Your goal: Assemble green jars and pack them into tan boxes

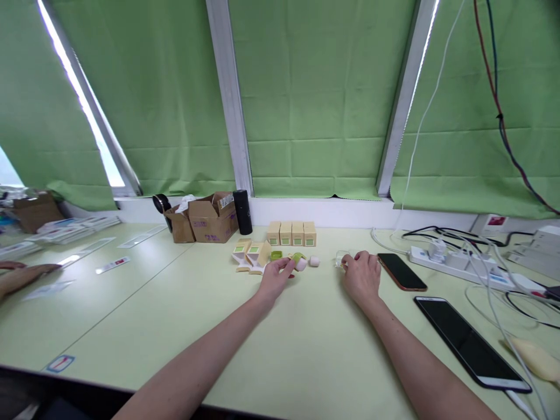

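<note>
A: How do the fingers stand?

B: Your left hand (276, 277) pinches a green-and-white piece (300, 258) at its one o'clock. Your right hand (362, 272) reaches a clear plastic piece (339, 257) at its ten o'clock; whether those fingers grip it, you can't tell.

A: And the handling?

B: Both look light. The green-and-white piece seems stiff and smooth: hold its sides. The clear plastic piece looks slippery, perhaps easily crushed: take its edges gently.
</note>
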`<state>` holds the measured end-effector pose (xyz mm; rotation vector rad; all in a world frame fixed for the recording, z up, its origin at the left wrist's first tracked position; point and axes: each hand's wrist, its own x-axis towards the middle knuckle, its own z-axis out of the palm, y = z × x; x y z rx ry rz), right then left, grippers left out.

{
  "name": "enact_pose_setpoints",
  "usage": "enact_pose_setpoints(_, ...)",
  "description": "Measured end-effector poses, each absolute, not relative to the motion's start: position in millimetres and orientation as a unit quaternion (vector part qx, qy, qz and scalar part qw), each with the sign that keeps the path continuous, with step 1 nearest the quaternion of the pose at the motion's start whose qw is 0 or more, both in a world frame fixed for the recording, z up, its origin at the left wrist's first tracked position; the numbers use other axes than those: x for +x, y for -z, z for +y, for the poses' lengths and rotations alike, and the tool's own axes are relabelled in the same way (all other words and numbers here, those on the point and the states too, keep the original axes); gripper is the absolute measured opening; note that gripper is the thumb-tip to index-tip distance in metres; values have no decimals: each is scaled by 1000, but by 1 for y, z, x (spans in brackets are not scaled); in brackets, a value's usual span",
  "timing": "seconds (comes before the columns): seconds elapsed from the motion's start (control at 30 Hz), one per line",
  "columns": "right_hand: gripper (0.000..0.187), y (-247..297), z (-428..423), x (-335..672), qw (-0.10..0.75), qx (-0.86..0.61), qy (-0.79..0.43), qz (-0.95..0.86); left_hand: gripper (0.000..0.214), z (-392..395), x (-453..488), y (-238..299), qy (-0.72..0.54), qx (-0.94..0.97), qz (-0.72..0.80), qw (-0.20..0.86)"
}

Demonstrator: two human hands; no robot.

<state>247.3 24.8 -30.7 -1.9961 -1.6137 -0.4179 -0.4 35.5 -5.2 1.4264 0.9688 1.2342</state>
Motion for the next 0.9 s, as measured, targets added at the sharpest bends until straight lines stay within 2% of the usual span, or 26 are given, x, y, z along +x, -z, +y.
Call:
enact_pose_setpoints(0.2,15,26,19,232,303,-671,118,-667,55,38,-1,7,-518,580,397,488)
enact_pose_setpoints(0.5,20,20,-1,207,345,-504,-19,-792,54,40,-3,9,-543,565,392,481)
enact_pose_setpoints(0.73,59,40,10,209,423,-514,-219,-714,57,41,-5,9,-549,566,400,467)
enact_pose_setpoints(0.9,45,42,17,206,483,-474,-350,-648,55,42,-6,8,-562,553,394,472)
